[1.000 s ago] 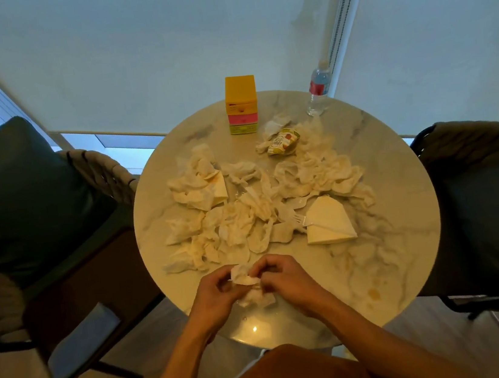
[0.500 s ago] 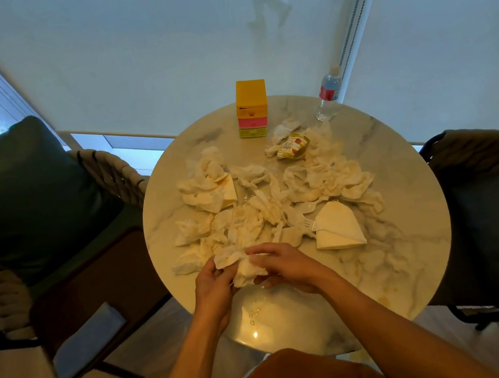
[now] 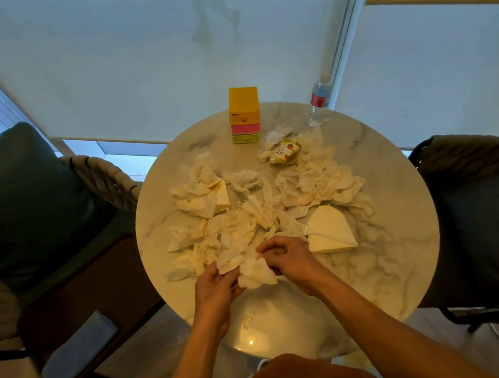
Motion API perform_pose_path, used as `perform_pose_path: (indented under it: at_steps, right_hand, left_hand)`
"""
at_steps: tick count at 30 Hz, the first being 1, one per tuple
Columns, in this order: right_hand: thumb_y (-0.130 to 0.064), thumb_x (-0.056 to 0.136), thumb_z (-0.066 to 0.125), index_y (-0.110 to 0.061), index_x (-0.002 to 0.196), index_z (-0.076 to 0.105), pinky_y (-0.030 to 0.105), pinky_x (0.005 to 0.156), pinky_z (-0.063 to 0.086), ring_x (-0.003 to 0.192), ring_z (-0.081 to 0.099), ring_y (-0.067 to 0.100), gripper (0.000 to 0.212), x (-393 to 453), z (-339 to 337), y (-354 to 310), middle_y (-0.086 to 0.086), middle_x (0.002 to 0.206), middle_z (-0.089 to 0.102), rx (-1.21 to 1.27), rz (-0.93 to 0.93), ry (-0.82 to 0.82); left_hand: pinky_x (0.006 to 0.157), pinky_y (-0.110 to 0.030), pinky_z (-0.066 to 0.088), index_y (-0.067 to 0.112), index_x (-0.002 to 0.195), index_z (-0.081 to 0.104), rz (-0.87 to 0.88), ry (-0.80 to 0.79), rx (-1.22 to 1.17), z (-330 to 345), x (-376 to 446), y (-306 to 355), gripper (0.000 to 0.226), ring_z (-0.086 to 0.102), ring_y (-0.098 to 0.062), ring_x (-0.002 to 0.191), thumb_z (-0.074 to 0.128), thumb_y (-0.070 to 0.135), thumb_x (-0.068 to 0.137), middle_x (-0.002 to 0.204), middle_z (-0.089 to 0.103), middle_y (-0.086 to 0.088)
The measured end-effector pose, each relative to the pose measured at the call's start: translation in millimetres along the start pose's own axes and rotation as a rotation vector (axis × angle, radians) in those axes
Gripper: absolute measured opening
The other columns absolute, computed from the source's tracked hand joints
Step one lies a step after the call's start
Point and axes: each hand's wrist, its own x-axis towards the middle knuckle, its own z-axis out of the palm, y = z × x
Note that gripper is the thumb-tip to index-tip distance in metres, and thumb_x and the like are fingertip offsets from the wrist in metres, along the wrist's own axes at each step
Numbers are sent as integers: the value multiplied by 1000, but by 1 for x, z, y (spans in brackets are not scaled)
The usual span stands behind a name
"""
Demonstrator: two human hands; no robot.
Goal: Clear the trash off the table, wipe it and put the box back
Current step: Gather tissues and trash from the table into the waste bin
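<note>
Both hands work at the near edge of the round marble table [image 3: 406,231]. The left hand [image 3: 215,287] has its fingers curled round a wad of crumpled tissue [image 3: 254,272], and the right hand [image 3: 289,258] pinches the same wad from the other side, knuckles bent. Just beyond the fingers spreads the heap of used tissues [image 3: 240,221]. Close to the right hand, a little past it, lies a white plastic fork [image 3: 294,225] touching a folded napkin [image 3: 330,230]. Far beyond both hands, at the opposite rim, stands the yellow box [image 3: 244,115], upright. Right of it stands a water bottle [image 3: 319,103], with a crushed snack wrapper [image 3: 284,152] nearer.
</note>
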Motion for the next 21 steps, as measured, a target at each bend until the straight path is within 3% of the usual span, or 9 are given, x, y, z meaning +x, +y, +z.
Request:
perform_pose_path:
  at_steps: [4,7,10,12,15,17,21]
  right_hand:
    - [-5,84,65,-18,103,69,23,70,55,84,69,14,23,-7,26,5,5,93,71,57,36,-141]
    - [-1,84,66,-18,108,66,25,67,55,76,68,15,30,-10,26,8,8,84,68,129,44,-204]
    - [0,84,65,-19,93,71,22,67,55,81,68,15,22,-6,19,8,4,88,69,-24,25,-82]
    - [-1,87,61,-15,87,72,20,64,54,81,67,15,18,0,8,7,3,88,70,-63,31,70]
    - [3,88,55,-4,87,72,14,54,49,72,64,14,18,6,-13,3,5,81,68,-29,61,227]
    - [5,87,52,-1,85,71,14,54,50,69,63,13,20,7,-21,2,6,78,67,12,73,285]
    - [-5,84,63,-8,80,75,34,83,57,86,68,23,13,8,-27,4,11,86,72,125,64,249]
  left_hand:
    - [68,-28,54,18,100,72,21,-18,96,2,-7,-9,16,72,-17,80,66,11,86,88,75,-5]
    - [65,-21,53,19,102,69,45,-40,196,-5,-8,-11,20,71,-13,80,63,6,88,90,75,-5]
    - [68,-20,54,27,111,63,55,-107,226,-12,-1,-7,34,69,-9,85,65,4,86,97,72,0]
    - [70,-20,53,28,116,61,100,-42,321,-16,8,-4,34,67,-9,85,66,11,87,98,69,1]
    - [67,-13,45,25,114,65,324,113,675,-20,30,-8,28,59,-1,78,66,16,87,104,67,4]
    - [68,-17,43,26,117,64,471,121,856,-18,44,-12,31,56,-3,75,64,18,88,110,63,3]
    - [75,-26,44,29,136,47,571,46,1136,-7,72,-10,50,52,-14,94,63,33,88,118,45,0]
